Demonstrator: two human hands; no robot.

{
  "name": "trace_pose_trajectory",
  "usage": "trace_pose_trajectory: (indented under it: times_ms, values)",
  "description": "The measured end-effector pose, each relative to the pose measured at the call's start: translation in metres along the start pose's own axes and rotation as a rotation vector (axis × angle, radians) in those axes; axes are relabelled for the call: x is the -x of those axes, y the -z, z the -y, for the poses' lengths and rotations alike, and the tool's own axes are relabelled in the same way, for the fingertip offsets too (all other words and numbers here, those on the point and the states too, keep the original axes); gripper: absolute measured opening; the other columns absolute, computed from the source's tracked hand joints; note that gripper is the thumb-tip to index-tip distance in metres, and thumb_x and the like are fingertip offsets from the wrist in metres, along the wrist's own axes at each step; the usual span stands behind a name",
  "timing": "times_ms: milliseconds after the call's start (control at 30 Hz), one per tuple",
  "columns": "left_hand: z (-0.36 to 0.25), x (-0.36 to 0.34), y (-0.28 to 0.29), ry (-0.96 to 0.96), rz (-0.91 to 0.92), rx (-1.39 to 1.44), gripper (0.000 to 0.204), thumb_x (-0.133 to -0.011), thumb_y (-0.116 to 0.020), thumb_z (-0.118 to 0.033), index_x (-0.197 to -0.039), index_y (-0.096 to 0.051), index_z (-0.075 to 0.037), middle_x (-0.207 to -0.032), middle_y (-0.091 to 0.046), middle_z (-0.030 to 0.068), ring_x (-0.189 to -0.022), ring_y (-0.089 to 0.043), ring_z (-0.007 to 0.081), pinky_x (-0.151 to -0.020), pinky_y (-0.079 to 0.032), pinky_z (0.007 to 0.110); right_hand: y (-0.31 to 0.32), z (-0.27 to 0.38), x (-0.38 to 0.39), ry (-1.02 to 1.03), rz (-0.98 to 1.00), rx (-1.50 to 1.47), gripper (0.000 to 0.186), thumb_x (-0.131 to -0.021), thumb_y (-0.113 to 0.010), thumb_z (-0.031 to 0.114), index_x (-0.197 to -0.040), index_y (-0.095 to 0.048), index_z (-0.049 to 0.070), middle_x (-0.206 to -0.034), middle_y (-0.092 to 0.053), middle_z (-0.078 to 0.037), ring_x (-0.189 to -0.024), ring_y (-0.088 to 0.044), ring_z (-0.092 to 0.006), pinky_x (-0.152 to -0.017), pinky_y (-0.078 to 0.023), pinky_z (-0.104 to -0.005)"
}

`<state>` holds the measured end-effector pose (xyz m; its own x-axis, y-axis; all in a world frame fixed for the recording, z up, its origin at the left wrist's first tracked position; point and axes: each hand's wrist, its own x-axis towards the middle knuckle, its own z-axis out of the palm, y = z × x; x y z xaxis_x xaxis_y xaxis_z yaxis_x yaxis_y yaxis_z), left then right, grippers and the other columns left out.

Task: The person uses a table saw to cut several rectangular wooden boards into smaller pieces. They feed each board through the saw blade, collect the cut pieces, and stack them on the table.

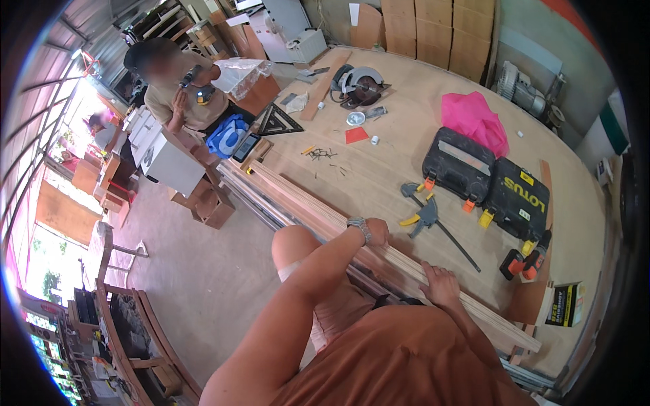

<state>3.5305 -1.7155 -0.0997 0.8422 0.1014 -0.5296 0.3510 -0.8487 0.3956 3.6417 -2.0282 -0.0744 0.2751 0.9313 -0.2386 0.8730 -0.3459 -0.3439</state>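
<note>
Long pale wooden strips [406, 261] lie side by side along the near edge of the workbench, running from the far left to the near right. My left hand [377, 232], with a metal watch on its wrist, is closed over the strips near their middle. Farther along to the right, my right hand [441, 284] is curled over the same strips, its fingers across their top. A blue-grey bar clamp [425, 216] with yellow grips lies on the bench just beyond my hands. Screws [323, 155] are scattered beyond the strips to the left.
A circular saw [359, 86], a black speed square [279, 122], a black tool case [459, 164], a pink bag [474, 120] and a cordless drill [536, 257] lie on the workbench [399, 149]. Across its left end, a person [196, 88] holds a power tool. Cabinets [169, 162] stand left.
</note>
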Motion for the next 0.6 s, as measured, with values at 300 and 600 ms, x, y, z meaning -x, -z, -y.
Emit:
trace_pose_trajectory:
  times_ms: [300,600]
  values:
    - [0.011,-0.003,-0.012,-0.101,-0.09,-0.062,0.027,-0.087,-0.064,-0.035,-0.094,-0.078,-0.013,-0.095,-0.073,0.0186,-0.09,-0.069,0.0389,-0.08,-0.055,0.048,-0.003,0.0,0.0,-0.002,-0.016,0.015,0.076,-0.08,-0.079,0.03,-0.146,-0.044,0.016,-0.125,-0.065,-0.011,-0.114,-0.061,-0.0299,-0.099,-0.046,-0.0475]
    - [0.004,0.007,0.004,0.013,0.044,0.092,0.033,-0.072,-0.077,-0.032,-0.095,-0.078,-0.008,-0.095,-0.076,0.013,-0.09,-0.071,0.0311,-0.081,-0.055,0.04,0.001,0.001,0.001,-0.001,-0.038,0.014,0.075,-0.08,-0.079,0.03,-0.145,-0.045,0.015,-0.122,-0.067,-0.011,-0.114,-0.062,-0.0298,-0.098,-0.047,-0.0456]
